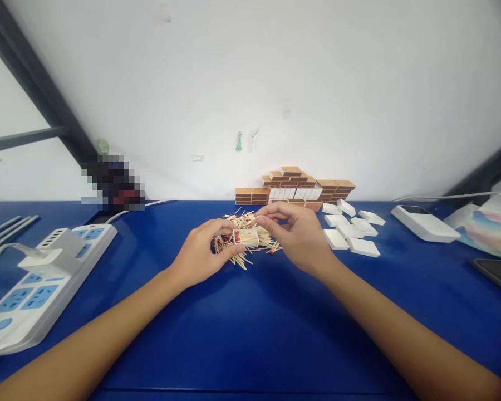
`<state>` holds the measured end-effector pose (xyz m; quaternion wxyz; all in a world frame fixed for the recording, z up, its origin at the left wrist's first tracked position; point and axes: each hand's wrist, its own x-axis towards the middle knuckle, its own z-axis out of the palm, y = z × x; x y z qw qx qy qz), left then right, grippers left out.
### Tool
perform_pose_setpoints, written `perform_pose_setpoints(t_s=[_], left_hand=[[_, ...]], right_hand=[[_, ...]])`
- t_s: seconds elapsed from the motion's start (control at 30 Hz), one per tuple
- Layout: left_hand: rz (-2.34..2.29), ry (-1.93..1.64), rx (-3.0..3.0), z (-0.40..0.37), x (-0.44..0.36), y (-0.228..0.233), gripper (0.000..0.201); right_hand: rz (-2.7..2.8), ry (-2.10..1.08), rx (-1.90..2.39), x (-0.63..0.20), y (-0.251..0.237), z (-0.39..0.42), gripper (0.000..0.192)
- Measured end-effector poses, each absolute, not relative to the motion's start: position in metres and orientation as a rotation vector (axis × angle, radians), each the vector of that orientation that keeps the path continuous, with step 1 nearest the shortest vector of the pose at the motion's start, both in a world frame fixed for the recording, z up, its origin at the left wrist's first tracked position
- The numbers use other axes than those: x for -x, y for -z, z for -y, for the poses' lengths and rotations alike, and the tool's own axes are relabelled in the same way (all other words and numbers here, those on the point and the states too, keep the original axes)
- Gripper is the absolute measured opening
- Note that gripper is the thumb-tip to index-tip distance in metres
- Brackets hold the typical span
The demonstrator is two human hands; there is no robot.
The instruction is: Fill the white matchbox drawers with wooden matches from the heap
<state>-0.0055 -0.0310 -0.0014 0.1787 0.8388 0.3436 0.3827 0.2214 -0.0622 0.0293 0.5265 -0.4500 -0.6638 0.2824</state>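
My left hand (204,248) grips a small white matchbox tray (246,243) between thumb and fingers. Red-tipped matches (242,236) lie inside the tray. Just to the right and slightly above it, my right hand (296,231) is closed in a pinch; whatever is between its fingertips is too small to make out. Behind and around the tray spreads a loose pile of matches (267,238), partly covered by both hands.
Several white matchbox trays (350,229) lie right of my right hand. Stacked brown matchboxes (290,181) stand against the wall. A power strip (45,289) occupies the left side of the blue table (250,334). A white device (423,223) and a dark phone (499,274) are at right.
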Motion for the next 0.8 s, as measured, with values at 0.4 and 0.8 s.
perform_pose_setpoints(t_s=[0.4, 0.8], left_hand=[[-1.041, -1.175, -2.295, 0.032, 0.003, -0.002, 0.035], [-1.288, -1.344, -2.220, 0.018, 0.012, -0.007, 0.026]], right_hand=[[1.571, -0.705, 1.190, -0.214, -0.010, 0.060, 0.021], [2.017, -0.319, 1.451, -0.214, -0.004, 0.061, 0.017]])
